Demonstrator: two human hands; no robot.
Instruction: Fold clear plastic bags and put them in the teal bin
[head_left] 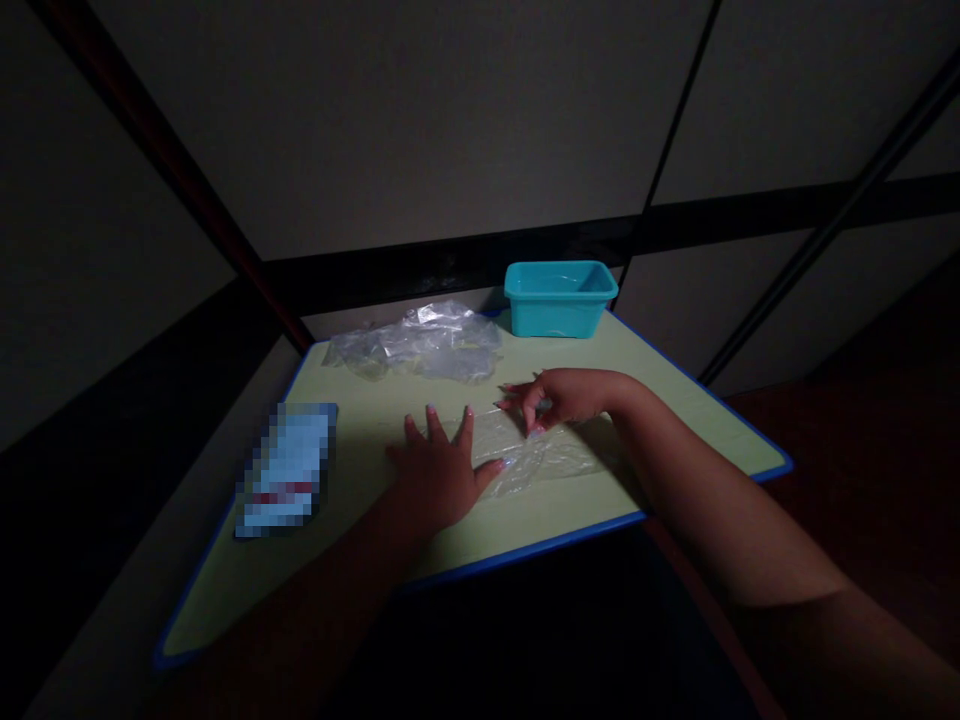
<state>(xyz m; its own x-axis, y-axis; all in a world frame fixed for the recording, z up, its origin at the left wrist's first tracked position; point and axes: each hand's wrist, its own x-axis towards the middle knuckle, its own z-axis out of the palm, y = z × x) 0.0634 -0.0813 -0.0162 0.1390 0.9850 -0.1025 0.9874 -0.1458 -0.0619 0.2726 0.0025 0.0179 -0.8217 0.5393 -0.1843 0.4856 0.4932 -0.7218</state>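
Observation:
A clear plastic bag lies spread out near the front of the pale yellow table. My left hand rests flat with its fingers spread, holding down the left part of the bag. Just to its right, my right hand bends over the bag, thumb and forefinger pinched together on the plastic while its other fingers stretch to the left. Part of the bag's right end is in the shade of my right forearm.
Crumpled clear plastic bags lie at the back left. A turquoise plastic basket stands at the back right. On the left is a blue-and-white packet, blurred out. Blue trim edges the table, and a panelled wall stands behind it.

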